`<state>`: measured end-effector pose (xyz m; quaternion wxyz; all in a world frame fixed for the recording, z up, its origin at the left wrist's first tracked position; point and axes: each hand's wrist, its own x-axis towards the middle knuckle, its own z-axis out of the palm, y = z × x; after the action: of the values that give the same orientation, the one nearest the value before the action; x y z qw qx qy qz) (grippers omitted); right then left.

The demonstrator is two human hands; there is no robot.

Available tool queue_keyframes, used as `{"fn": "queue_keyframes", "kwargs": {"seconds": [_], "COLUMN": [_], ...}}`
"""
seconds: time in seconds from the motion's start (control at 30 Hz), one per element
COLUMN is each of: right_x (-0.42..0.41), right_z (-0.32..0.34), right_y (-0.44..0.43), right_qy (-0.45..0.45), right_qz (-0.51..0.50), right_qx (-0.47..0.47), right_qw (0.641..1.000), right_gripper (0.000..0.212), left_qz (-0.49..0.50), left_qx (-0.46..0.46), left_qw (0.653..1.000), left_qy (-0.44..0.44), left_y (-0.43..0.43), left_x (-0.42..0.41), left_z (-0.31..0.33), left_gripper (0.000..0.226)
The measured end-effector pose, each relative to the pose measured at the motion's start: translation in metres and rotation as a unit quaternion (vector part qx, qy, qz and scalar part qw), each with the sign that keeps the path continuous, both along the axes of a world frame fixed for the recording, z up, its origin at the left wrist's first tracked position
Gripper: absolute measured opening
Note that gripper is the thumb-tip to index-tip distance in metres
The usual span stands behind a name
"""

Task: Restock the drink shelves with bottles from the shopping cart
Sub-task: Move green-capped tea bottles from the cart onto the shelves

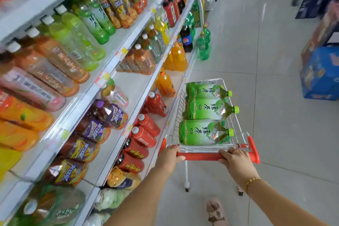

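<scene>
- Grip: my left hand [171,154] and right hand [233,158] are each curled round the red plastic tube handle [201,156] of the small white wire shopping cart [178,108], one near each end.
- Task items: three large green-labelled clear plastic tea bottles [200,132] lie on their sides in the basket, side by side, lime caps pointing right. None is shelved yet.
- Risk: the cart stands just beside the white metal drink shelves [117,57]. I judge a drift left would clip the lowest shelf edge or the orange juice bottles [166,84] at its lip.
- Risk: the bottles lie loose, so a sharp stop may shift them.
- Materials: glossy film labels, rounded bodies tapering to narrow necks, open wire mesh, smooth pale floor tiles [256,97]. I judge the labels slippery and the bottles heavy.
</scene>
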<state>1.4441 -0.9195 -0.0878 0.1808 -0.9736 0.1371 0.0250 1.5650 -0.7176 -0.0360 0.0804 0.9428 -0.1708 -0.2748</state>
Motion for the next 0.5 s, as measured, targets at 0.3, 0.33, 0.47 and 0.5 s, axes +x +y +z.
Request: {"fn": "queue_keyframes", "kwargs": {"seconds": [0.3, 0.33, 0.47, 0.5], "right_x": [0.114, 0.125, 0.171, 0.182], "right_z": [-0.002, -0.001, 0.001, 0.002], "right_y": [-0.105, -0.120, -0.192, -0.211], "right_qy": [-0.043, -0.049, -0.050, -0.044], "right_qz": [0.058, 0.068, 0.100, 0.110], "right_qx": [-0.014, -0.016, -0.016, -0.015], "right_qw": [0.997, 0.996, 0.994, 0.993], "right_gripper": [0.036, 0.036, 0.036, 0.036], "left_qz": [-0.003, 0.000, 0.007, 0.008], "left_qx": [-0.004, -0.008, -0.026, -0.024], "left_qw": [1.000, 1.000, 1.000, 1.000], "left_qy": [0.017, 0.015, 0.003, 0.002], "left_y": [-0.093, -0.106, -0.163, -0.178], "left_x": [0.113, 0.120, 0.147, 0.153], "left_z": [-0.003, -0.004, -0.011, -0.012], "left_gripper": [0.033, 0.032, 0.028, 0.029]}}
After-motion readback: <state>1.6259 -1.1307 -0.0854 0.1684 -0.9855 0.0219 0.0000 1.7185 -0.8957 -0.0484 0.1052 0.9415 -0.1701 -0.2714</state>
